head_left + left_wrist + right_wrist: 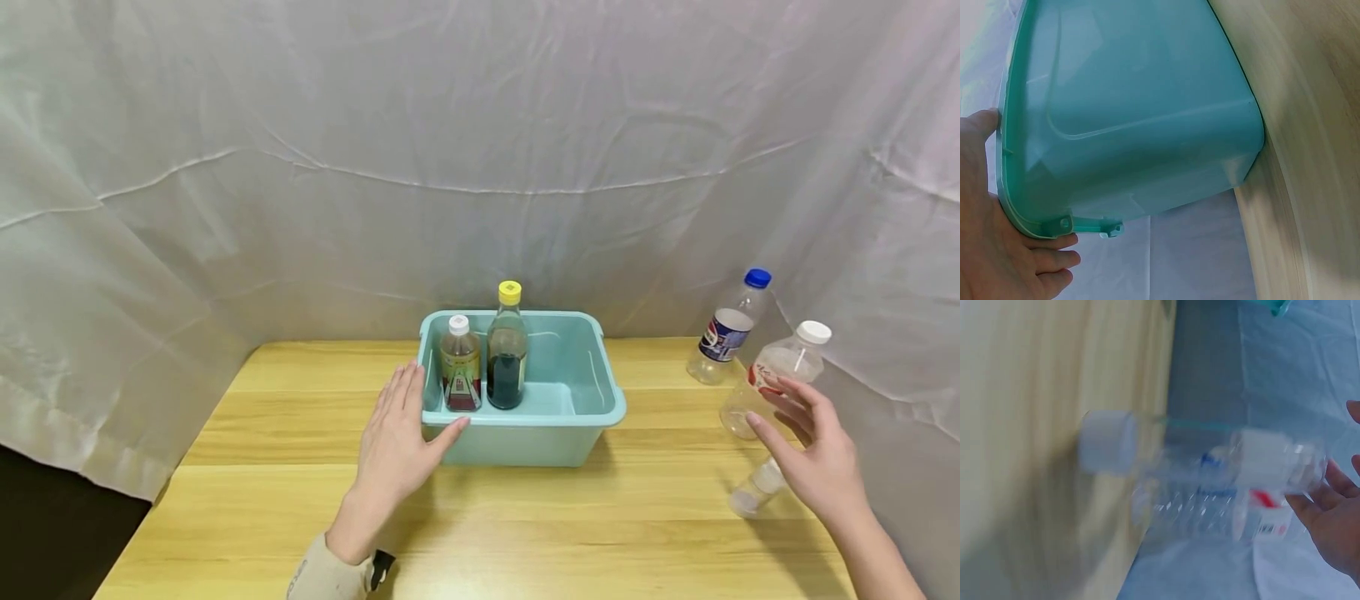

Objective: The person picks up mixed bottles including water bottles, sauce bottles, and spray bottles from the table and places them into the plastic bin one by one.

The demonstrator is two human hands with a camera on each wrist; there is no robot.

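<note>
My left hand (395,446) rests on the front left corner of a blue-green plastic bin (517,446), straight fingers along its side and thumb at the front rim. A bottle of dark red drink with a white cap (461,367) and a yellow-capped bottle of dark liquid (507,367) stand inside the bin. My right hand (817,454) is at the right, thumb and fingers apart, close to the top end of a small clear bottle (756,490). In the right wrist view this small bottle is blurred, with a white part (1107,442) at its table end.
Behind the right hand stand a clear bottle with a white cap (776,375) and a blue-capped bottle (726,333) with a blue label. A grey cloth (480,167) hangs behind the wooden table (285,450) and along its sides.
</note>
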